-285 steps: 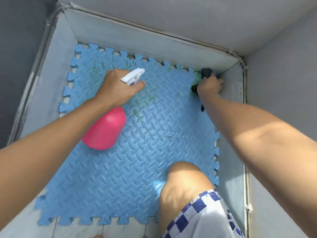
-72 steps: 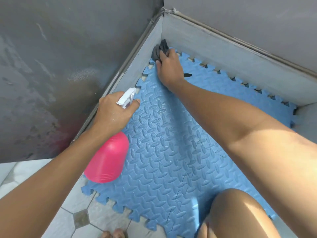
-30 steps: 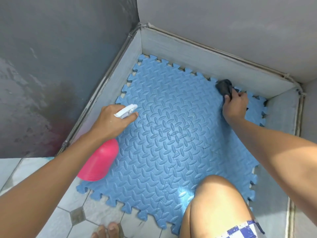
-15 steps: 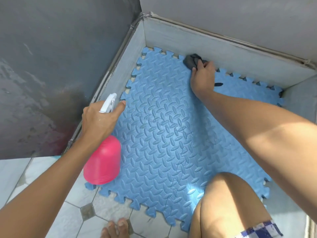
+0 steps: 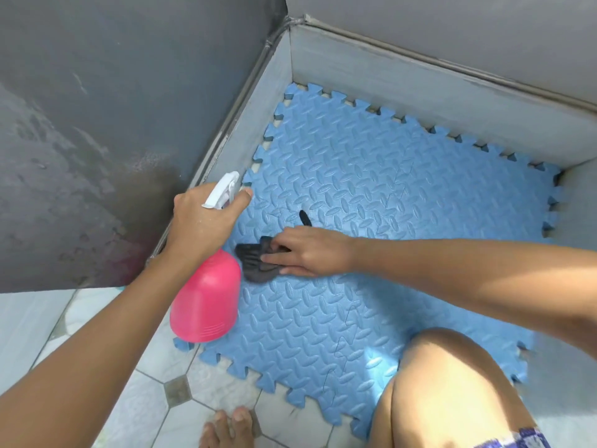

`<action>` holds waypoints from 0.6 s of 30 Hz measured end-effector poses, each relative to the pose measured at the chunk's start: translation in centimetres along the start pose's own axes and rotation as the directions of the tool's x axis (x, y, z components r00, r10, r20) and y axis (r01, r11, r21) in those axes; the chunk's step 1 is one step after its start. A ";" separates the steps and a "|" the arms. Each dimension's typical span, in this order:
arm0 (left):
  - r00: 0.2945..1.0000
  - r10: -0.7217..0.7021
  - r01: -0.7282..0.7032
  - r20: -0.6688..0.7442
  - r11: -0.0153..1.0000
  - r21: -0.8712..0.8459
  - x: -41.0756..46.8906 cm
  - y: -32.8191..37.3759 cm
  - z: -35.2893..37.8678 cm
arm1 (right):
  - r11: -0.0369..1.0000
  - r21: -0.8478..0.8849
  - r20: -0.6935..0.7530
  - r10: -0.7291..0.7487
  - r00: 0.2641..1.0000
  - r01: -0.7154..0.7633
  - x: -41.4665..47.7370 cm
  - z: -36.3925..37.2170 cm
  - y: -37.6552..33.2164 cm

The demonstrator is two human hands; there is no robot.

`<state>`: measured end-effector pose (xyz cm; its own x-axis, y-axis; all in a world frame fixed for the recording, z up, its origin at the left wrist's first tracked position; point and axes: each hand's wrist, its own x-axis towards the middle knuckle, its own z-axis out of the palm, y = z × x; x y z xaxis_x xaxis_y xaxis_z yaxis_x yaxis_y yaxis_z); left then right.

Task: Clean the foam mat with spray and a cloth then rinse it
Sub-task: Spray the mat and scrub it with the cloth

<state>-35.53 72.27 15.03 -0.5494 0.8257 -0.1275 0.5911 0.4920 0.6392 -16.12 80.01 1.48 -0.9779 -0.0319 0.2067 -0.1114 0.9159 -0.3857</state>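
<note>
Head view: we judged the foam mat (image 5: 371, 189), lying on the floor (image 5: 38, 321), mid-wipe, with rinsing not yet begun.
Our left hand (image 5: 202, 227) gripped the spray bottle (image 5: 206, 302); our right hand (image 5: 310, 252) pressed the cloth (image 5: 255, 263) with straight fingers near its left edge.

Pale tiled floor (image 5: 151, 418), small dark diamond insets at the tile corners. Carries a blue foam mat (image 5: 371, 195), flat, embossed face up, tucked into the corner with its toothed far and left edges just beside the grey skirting (image 5: 420, 92). Also bears the toes of a bare foot (image 5: 226, 428), near the mat's front teeth but apart from them
</note>
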 end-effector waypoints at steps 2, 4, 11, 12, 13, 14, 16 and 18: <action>1.000 -0.005 0.005 0.000 1.000 -0.013 -0.1 0.0 -0.1 | 0.999 -0.053 0.044 0.010 0.999 -0.008 -1.8 -1.7 2.4; 1.000 -0.006 0.006 -0.006 1.000 -0.028 -0.2 0.1 -0.2 | 0.957 -0.137 -0.031 0.255 0.966 -0.257 -2.7 -4.1 6.8; 0.999 -0.005 0.005 0.034 1.000 -0.013 0.2 0.0 0.3 | 0.192 0.158 -0.468 0.878 0.098 -0.968 -1.8 -8.1 16.5; 0.999 -0.012 0.013 0.045 1.000 -0.016 0.5 -0.1 0.7 | 0.242 0.151 -0.463 0.874 0.148 -0.958 -0.5 -7.5 15.9; 0.998 -0.022 0.024 0.058 0.999 -0.027 0.9 -0.2 1.2 | 0.356 0.110 -0.446 0.852 0.274 -0.928 0.8 -6.8 15.0; 0.996 -0.034 0.037 0.077 0.999 -0.034 1.3 -0.3 1.7 | 0.498 0.044 -0.405 0.801 0.440 -0.866 2.1 -6.1 14.2; 0.991 -0.045 0.049 0.128 0.998 -0.031 2.1 -0.1 2.9 | 0.723 -0.099 -0.284 0.638 0.716 -0.683 4.3 -5.4 13.2; 0.982 -0.036 0.040 0.187 0.999 -0.018 2.8 0.3 3.8 | 0.784 -0.166 -0.226 0.560 0.797 -0.598 5.7 -5.5 13.3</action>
<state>-34.59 75.79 11.97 -0.4499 0.8446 -0.2902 0.5583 0.5196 0.6468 -22.24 94.24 2.50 -0.8017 0.5780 0.1524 0.5268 0.8037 -0.2769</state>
